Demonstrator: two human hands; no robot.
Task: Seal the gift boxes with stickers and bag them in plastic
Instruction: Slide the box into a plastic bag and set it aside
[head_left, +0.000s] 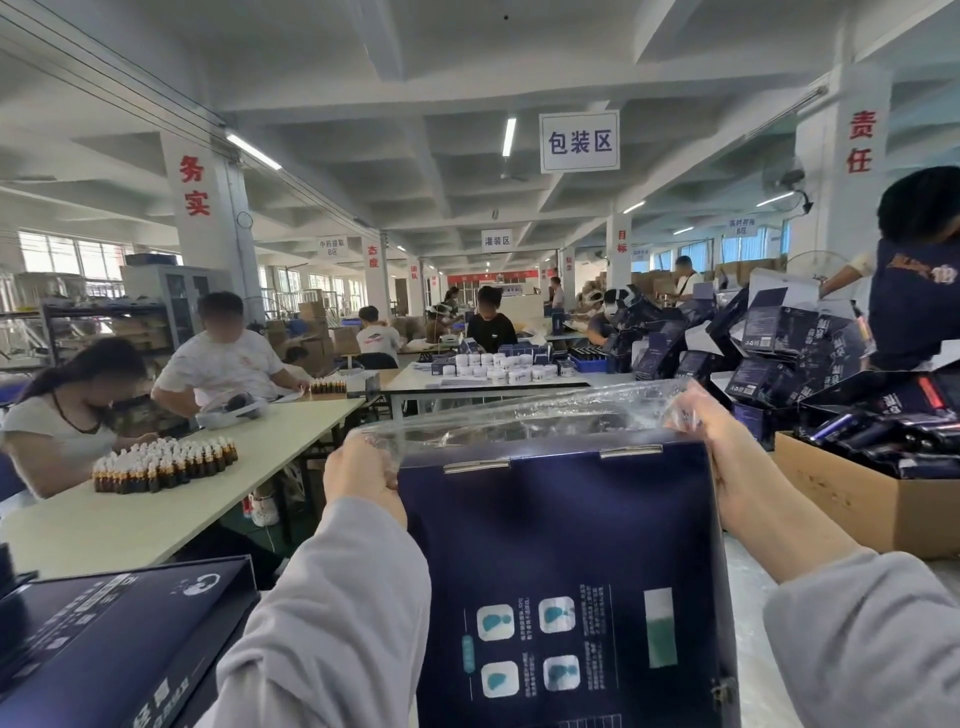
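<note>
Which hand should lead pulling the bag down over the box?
Likely right. The right hand pinches the plastic bag above the top corner of the gift box, so that side looks unseated; the left hand grips it lower, at its corner.

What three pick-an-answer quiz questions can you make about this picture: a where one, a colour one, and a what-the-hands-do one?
1. Where do the small brown bottles stand? A. on the long pale table at the left; B. on the floor; C. on a chair.
2. What colour is the gift box in front? A. red; B. yellow; C. dark navy.
3. What are the left hand and right hand doing? A. hanging empty; B. gripping the clear plastic bag at the box's top corners; C. waving.
Answers: 1 A, they cluster on the tabletop; 2 C, its face is dark navy; 3 B, fingers of both curl on the film there.
</note>
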